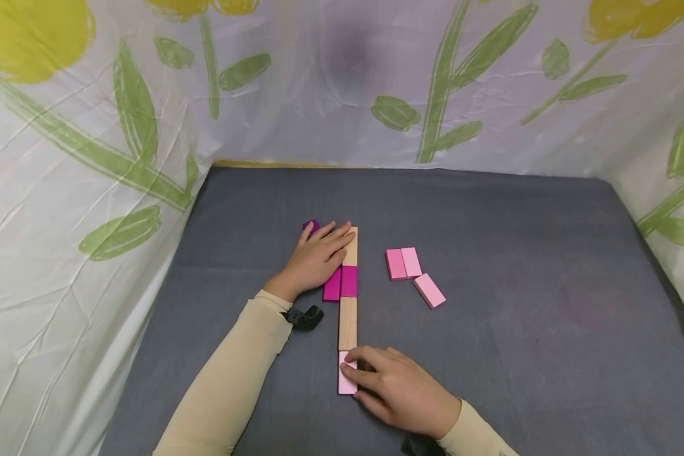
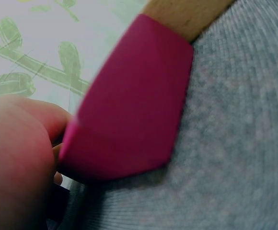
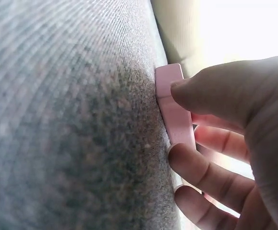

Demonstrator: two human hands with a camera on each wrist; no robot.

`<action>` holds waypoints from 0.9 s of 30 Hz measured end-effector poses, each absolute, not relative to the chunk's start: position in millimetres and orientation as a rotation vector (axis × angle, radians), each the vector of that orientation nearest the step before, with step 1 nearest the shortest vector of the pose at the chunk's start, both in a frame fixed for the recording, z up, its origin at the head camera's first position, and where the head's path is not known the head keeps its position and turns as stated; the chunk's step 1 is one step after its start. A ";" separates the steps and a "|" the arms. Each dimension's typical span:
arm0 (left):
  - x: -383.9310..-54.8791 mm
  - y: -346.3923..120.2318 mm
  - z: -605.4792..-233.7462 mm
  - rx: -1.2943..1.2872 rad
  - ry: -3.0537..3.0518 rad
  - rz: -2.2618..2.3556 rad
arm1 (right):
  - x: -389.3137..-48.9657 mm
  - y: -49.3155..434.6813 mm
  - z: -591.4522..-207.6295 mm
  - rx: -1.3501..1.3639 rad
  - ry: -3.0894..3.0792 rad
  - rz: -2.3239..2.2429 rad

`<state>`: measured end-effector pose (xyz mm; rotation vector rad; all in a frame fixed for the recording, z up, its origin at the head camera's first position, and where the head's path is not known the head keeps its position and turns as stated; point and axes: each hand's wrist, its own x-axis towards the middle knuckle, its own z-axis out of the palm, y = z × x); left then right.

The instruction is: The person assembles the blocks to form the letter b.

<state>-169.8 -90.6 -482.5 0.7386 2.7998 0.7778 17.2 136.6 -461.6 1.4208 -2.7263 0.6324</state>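
Note:
A straight row of blocks runs toward me: a far wooden block (image 1: 351,253), a magenta block (image 1: 349,281), a second wooden block (image 1: 348,323) and a light pink block (image 1: 346,384) at the near end. My left hand (image 1: 316,258) rests with extended fingers over the far end, touching the far wooden block. Partly under it lie two more magenta blocks, one beside the row (image 1: 332,289) and one beyond the fingers (image 1: 313,224). My right hand (image 1: 401,391) pinches the light pink block; the right wrist view shows the thumb against this block (image 3: 177,120).
Right of the row, two pink blocks (image 1: 396,265) lie side by side, with a third pink block (image 1: 430,291) angled near them. Grey cloth (image 1: 536,304) covers the table. A white curtain (image 1: 330,114) painted with yellow flowers hangs behind and at the sides.

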 end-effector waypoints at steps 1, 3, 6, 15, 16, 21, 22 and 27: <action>-169.9 -90.5 -483.0 0.743 2.802 0.774 | 17.3 136.7 -461.8 1.418 -2.727 0.633; -170.2 -90.1 -483.7 0.750 2.807 0.771 | 17.4 136.7 -462.1 1.412 -2.726 0.632; -170.9 -89.6 -484.4 0.754 2.811 0.777 | 17.1 136.9 -462.2 1.408 -2.726 0.630; -171.4 -90.5 -483.0 0.755 2.813 0.800 | 16.6 141.9 -459.9 1.418 -2.688 0.746; -171.2 -91.1 -482.4 0.754 2.812 0.804 | 16.2 142.8 -459.5 1.409 -2.674 0.773; -169.3 -91.6 -483.8 0.751 2.808 0.806 | 12.4 147.9 -456.7 1.323 -2.693 0.836; -169.0 -91.5 -484.3 0.751 2.807 0.804 | 11.0 149.3 -456.1 1.301 -2.706 0.836; -168.4 -90.2 -483.8 0.742 2.806 0.792 | -2.7 156.8 -455.1 1.194 -2.688 0.822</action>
